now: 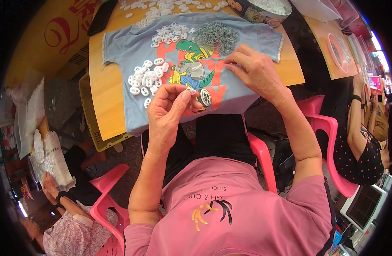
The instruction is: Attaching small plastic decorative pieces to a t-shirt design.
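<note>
A small white plastic piece [191,91] is pinched between the thumb and fingertips of my left hand [169,104], above the near edge of a grey-blue T-shirt [136,109] with a dinosaur print. My right hand [257,72] rests low over the shirt, fingers bent and drawn together, beside a heap of tiny grey pieces [217,37]. What its fingertips hold, if anything, is too small to make out. Left of the print lies a pile of white oval pieces with two holes [147,78]. A second pile of white ovals [169,34] sits farther back.
The shirt covers part of a wooden table [103,96]. More white pieces are scattered at its back, near a round tin [264,15] and a dark phone [102,18]. Pink chairs [264,160] stand around. Other people work at left [76,226] and right [360,149].
</note>
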The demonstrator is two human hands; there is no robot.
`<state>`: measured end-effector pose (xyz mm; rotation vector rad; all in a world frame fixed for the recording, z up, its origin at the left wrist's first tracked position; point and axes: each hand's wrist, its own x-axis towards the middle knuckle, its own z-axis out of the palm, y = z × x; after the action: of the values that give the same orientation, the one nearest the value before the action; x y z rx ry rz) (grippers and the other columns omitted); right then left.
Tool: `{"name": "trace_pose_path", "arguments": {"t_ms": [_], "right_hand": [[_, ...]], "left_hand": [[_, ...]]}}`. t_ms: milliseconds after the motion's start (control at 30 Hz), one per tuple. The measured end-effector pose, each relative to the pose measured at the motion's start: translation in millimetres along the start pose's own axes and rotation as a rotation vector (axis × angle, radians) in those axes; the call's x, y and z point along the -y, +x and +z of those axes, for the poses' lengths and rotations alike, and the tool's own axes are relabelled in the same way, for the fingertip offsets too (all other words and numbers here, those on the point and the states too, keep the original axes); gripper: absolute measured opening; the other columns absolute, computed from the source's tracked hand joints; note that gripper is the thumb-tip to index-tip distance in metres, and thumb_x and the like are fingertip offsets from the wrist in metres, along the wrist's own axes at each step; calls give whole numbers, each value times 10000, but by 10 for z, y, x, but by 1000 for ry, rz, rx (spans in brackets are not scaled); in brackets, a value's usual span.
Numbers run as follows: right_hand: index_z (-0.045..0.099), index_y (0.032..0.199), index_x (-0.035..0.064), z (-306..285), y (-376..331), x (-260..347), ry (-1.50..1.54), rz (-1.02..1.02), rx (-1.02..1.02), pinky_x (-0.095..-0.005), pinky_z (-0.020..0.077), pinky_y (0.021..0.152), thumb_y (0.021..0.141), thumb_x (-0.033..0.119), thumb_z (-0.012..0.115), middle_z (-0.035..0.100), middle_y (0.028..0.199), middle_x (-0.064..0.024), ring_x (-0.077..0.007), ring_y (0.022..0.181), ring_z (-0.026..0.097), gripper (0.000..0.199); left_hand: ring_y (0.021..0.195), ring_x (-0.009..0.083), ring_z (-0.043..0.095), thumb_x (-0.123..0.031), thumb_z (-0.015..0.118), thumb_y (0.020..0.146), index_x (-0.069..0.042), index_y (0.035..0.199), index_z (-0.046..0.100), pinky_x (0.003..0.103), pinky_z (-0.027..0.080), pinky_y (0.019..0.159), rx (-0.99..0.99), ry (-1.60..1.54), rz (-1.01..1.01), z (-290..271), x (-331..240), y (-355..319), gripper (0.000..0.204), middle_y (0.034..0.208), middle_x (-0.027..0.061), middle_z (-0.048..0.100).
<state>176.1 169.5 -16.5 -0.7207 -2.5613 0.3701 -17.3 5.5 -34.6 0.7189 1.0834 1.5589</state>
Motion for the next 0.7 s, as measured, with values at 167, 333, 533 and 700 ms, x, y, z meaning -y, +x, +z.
{"name": "trace_pose_path", "arguments": {"t_ms": [167, 333, 533, 700], "right_hand": [[652, 907, 29, 7, 36, 12, -4, 94, 33, -383, 493, 676, 847, 123, 665, 625, 898, -112, -306, 797, 631, 112], [645, 887, 19, -98, 100, 23, -37, 158, 107, -395, 488, 722, 844, 151, 663, 642, 884, -121, -317, 814, 631, 140], [640, 880, 13, -220, 172, -56, -35, 183, 272, -408, 480, 742, 823, 150, 663, 646, 824, -140, -324, 811, 628, 150], [621, 859, 17, -219, 213, -76, -58, 83, 314, -421, 475, 719, 829, 134, 643, 639, 823, -135, -327, 798, 622, 122]], "left_hand": [[793, 144, 661, -101, 579, 970, 23, 1042, 566, 277, 547, 743, 6, -15, 4, -3, 2, 6, 144, 941, 120, 672], [791, 142, 662, -106, 588, 966, 18, 1038, 567, 276, 548, 742, 3, -17, -11, -13, 1, 9, 145, 935, 112, 672], [787, 172, 677, -101, 592, 961, -5, 1049, 556, 283, 554, 711, 15, -8, 7, -40, 37, 4, 135, 970, 133, 684], [771, 148, 678, -123, 595, 964, 9, 1034, 568, 264, 546, 710, 4, -39, -17, -30, 5, -5, 152, 941, 112, 682]]}}
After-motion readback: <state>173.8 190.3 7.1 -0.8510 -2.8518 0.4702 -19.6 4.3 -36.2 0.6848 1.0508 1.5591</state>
